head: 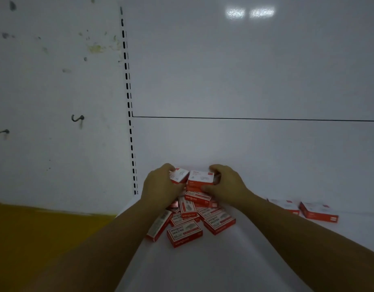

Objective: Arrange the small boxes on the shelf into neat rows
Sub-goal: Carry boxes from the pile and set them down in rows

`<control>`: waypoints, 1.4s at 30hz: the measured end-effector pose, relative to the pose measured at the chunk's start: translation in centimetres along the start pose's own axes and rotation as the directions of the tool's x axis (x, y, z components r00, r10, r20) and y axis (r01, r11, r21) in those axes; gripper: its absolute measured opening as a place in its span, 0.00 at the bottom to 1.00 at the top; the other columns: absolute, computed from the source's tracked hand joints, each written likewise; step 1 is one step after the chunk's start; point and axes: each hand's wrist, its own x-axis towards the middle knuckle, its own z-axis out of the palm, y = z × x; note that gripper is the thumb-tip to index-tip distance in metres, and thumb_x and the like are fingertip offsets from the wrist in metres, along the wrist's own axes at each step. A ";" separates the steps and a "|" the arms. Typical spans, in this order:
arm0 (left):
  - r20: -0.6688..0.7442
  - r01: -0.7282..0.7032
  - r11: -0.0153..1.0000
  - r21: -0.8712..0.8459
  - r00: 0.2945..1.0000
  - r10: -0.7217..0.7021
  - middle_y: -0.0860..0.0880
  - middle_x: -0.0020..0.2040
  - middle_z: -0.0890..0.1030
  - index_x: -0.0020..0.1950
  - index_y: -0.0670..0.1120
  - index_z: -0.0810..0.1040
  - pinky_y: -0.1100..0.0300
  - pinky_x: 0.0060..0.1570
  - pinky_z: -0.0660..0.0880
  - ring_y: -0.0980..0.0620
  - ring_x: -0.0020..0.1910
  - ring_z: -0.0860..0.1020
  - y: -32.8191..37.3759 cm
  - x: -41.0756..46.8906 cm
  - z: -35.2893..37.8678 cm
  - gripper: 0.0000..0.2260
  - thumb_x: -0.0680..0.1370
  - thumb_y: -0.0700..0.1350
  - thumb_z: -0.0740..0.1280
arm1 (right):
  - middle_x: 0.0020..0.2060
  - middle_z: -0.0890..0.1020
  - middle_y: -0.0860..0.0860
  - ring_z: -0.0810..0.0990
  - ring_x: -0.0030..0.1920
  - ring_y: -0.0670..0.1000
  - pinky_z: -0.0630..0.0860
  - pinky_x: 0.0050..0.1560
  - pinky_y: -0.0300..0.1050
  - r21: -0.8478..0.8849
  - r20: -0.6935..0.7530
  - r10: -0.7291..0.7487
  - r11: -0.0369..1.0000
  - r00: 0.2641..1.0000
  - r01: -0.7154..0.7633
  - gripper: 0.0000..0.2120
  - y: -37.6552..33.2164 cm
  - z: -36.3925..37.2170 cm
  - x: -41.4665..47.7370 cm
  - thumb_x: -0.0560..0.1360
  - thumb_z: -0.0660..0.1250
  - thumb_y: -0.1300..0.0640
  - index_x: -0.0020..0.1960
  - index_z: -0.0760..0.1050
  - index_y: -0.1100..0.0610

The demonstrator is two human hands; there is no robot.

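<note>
Hands first: left hand point(160, 184) and right hand point(226, 182), both at the far end of the pile point(192, 218) of small red-and-white boxes, near each other, not touching. Grips a tilted box point(179, 175) with the left hand, fingers curled over its far edge, one corner raised. Holds a level box point(199, 177) with the right hand, just right of the tilted box, fingers wrapped over the far right corner, thumb pressed on the red side facing the camera. Cannot tell whether tilted box and level box touch. Under the level box, more red boxes of the pile.

On the camera side of the hands, the rest of the pile, jumbled on the white shelf point(224, 266): boxes overlapping at mixed angles, mostly flat, one at the near left of the pile tipped up on a long edge. Printed lettering on several tops, too blurred to read.

Right of the pile, well apart from it, a loose box point(284, 205) and, further right, an outer box point(319, 211), both flat on the shelf with a gap between.

Left of the pile and rising well above it, a slotted upright point(129, 102). Behind the pile, a glossy white back panel point(245, 70) crossed by a thin dark seam point(245, 118). Further left of the pile, a stained wall point(55, 81) with two dark hooks point(77, 118), and a yellow surface point(34, 239) beneath.
</note>
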 end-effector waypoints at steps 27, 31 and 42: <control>-0.073 -0.680 0.707 -0.195 0.729 0.681 0.46 0.48 0.76 0.43 0.47 0.69 0.75 0.37 0.69 0.53 0.46 0.74 13.3 -7.4 3.5 0.17 0.65 0.41 0.77 | 0.54 0.80 0.47 0.76 0.42 0.44 0.71 0.41 0.29 -0.258 -0.228 -0.036 0.966 0.973 -0.024 0.28 7.1 -19.0 -13.4 0.68 0.74 0.52 0.65 0.69 0.49; -0.048 -0.683 0.714 -0.154 0.727 0.685 0.46 0.49 0.76 0.41 0.49 0.65 0.74 0.38 0.69 0.52 0.47 0.72 16.2 -8.9 4.7 0.19 0.65 0.41 0.76 | 0.54 0.80 0.47 0.77 0.44 0.46 0.74 0.44 0.34 -0.249 -0.218 -0.046 0.968 0.975 -0.010 0.28 9.3 -21.7 -14.7 0.68 0.74 0.52 0.65 0.69 0.50; 0.293 -0.366 0.869 -0.334 0.836 0.465 0.58 0.49 0.77 0.34 0.51 0.67 0.69 0.41 0.77 0.56 0.52 0.77 18.0 -14.0 8.2 0.18 0.62 0.47 0.78 | 0.52 0.80 0.45 0.77 0.43 0.43 0.74 0.39 0.34 -0.194 -0.108 0.075 0.976 0.991 -0.095 0.24 16.8 -23.9 -16.5 0.65 0.75 0.47 0.56 0.69 0.49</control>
